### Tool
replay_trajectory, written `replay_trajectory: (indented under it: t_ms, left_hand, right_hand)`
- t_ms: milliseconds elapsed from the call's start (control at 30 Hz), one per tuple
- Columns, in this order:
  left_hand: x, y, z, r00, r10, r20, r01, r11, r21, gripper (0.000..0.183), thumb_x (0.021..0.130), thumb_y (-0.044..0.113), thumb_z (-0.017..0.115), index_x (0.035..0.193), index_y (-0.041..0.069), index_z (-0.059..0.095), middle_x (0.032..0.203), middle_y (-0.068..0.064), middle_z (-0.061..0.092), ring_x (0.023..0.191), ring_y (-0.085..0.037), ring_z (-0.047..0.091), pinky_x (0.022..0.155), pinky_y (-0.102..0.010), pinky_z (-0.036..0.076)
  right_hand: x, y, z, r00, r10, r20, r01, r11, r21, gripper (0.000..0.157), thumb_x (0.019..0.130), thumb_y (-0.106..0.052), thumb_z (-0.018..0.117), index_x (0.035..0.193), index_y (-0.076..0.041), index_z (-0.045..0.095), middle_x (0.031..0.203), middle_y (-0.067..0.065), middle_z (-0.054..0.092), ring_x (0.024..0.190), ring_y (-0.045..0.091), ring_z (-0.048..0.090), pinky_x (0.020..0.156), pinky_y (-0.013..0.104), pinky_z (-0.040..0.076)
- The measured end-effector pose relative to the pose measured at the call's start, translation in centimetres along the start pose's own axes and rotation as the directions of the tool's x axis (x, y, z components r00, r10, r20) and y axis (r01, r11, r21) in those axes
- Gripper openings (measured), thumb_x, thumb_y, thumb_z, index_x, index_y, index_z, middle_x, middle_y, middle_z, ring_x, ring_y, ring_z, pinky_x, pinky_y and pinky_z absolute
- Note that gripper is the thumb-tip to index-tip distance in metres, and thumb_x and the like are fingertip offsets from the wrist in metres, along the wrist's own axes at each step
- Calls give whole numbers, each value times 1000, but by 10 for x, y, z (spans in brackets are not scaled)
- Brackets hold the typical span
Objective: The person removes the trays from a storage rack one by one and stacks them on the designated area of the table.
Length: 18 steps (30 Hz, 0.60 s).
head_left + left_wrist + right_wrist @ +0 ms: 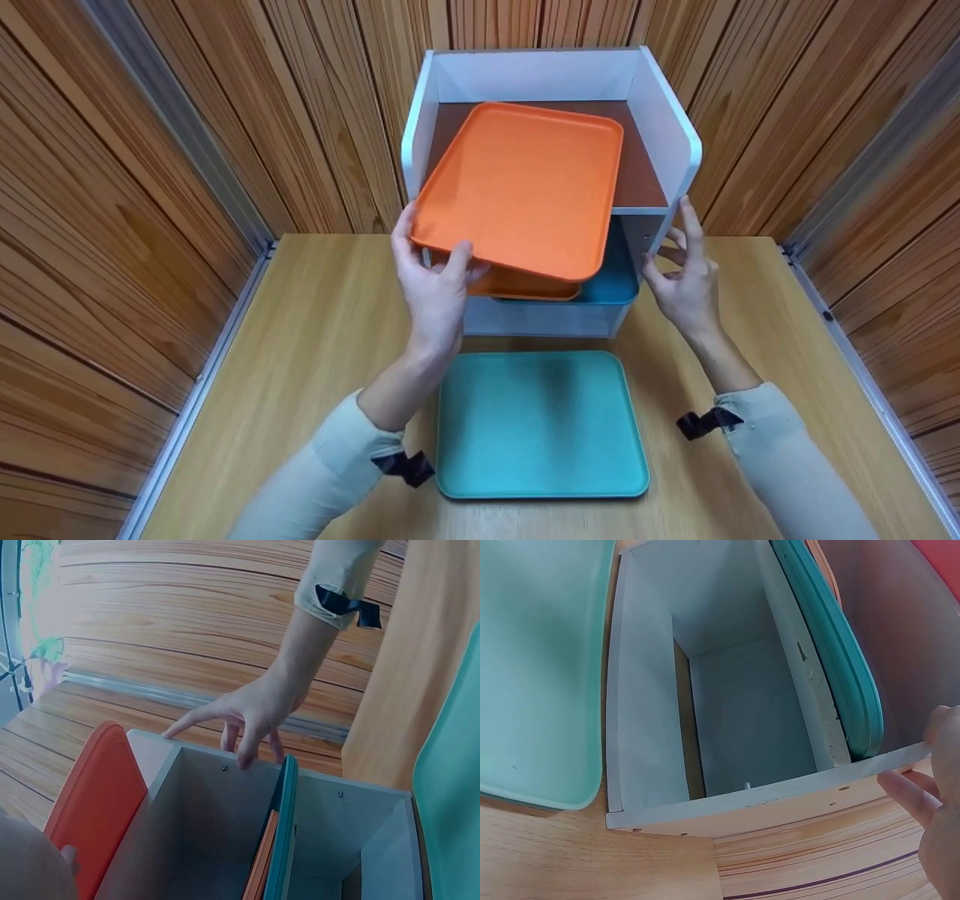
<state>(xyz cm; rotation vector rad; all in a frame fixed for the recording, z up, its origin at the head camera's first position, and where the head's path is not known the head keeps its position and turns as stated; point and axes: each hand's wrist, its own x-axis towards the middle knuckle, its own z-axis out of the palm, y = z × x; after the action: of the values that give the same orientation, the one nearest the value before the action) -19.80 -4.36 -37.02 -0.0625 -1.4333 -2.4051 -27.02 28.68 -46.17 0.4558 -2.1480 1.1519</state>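
My left hand (437,292) grips an orange tray (525,187) by its near left corner, thumb on the upper face. The tray is held tilted in front of the upper shelf of a white shelf unit (667,124), overlapping that shelf in the head view. Low on the unit's right side panel, my right hand (688,289) holds the front edge between thumb and fingers. Beneath the raised tray, the middle compartment contains another orange tray (525,286) lying on a blue-teal tray (621,262). The left wrist view shows these stacked trays edge-on.
A turquoise tray (541,427) lies flat on the wooden table (322,337) in front of the unit. The unit's bottom compartment (750,705) has no tray in it. Wood-patterned walls (112,187) stand behind and on both sides.
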Motion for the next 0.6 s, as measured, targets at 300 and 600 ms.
replay_trajectory:
  t_ms: [300,600]
  left_hand:
    - [-4,9,-12,999,17,-29,-16,999,28,79,101,-12,60,172,12,33,161,-17,47,98,-26,76,75,-33,72]
    - [-4,17,-35,1000,-21,-8,21,1000,13,75,98,-9,58,168,13,41,147,-17,55,94,-23,76,75,-35,72]
  right_hand:
    - [0,1,0,1000,-11,-7,11,1000,-3,83,103,0,75,172,-5,29,149,30,71,119,-2,79,78,4,57]
    - [-1,4,1,1000,-23,-5,23,999,22,84,102,3,74,172,-5,29,148,32,71,117,-29,62,78,5,58]
